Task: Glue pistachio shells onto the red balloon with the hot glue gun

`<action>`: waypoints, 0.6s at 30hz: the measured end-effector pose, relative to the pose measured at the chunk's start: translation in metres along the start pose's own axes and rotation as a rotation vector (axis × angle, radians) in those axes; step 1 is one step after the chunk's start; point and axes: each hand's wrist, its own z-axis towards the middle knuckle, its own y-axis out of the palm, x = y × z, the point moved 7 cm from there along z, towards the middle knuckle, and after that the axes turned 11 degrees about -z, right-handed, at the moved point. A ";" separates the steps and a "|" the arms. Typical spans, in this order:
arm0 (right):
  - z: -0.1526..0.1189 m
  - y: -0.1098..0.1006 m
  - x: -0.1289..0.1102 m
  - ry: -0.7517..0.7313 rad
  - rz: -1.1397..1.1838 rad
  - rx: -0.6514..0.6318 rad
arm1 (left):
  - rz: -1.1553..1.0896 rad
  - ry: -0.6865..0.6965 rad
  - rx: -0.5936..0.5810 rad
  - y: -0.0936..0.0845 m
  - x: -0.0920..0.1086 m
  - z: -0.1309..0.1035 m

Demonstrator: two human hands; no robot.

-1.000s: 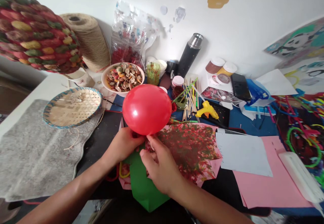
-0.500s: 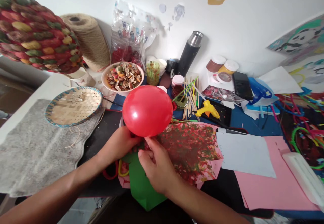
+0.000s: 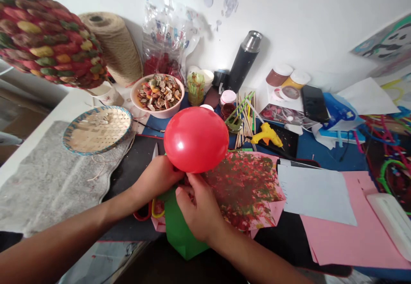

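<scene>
From the head view, the red balloon (image 3: pixel 196 140) sits right in front of you, above the near part of the desk (image 3: pixel 337 158), with both your hands at its underside. Your left hand (image 3: pixel 159 177) is against its lower left, the fingers curled in and mostly out of sight, so you cannot tell whether that grip is pinching anything. Your right hand (image 3: pixel 204 211) has its index finger reaching up to the balloon's bottom, with the thumb lower and the other fingers folded; whether that grip is wide or closed on something you cannot tell. Below your hands, the green paper (image 3: pixel 181 237) comes over the near edge of the desk. Just left of it you have red and yellow handles (image 3: pixel 143 213), and to the right a painted sheet (image 3: pixel 247 190). Behind that lies the yellow glue gun (image 3: pixel 267 135), partly over a black tray (image 3: pixel 291 143), with thin sticks (image 3: pixel 245 123) just to its left. Farther right, a white sheet (image 3: pixel 316 192) overlaps pink paper (image 3: pixel 346 241). Behind the balloon, to your left, stands a bowl (image 3: pixel 173 112) of shells (image 3: pixel 160 91), and nearer you a shallow basket (image 3: pixel 96 132) rests partly on grey cloth (image 3: pixel 58 181).
</scene>
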 end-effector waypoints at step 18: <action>0.007 -0.008 -0.002 -0.018 0.032 -0.023 | -0.027 -0.127 -0.126 -0.007 -0.003 -0.007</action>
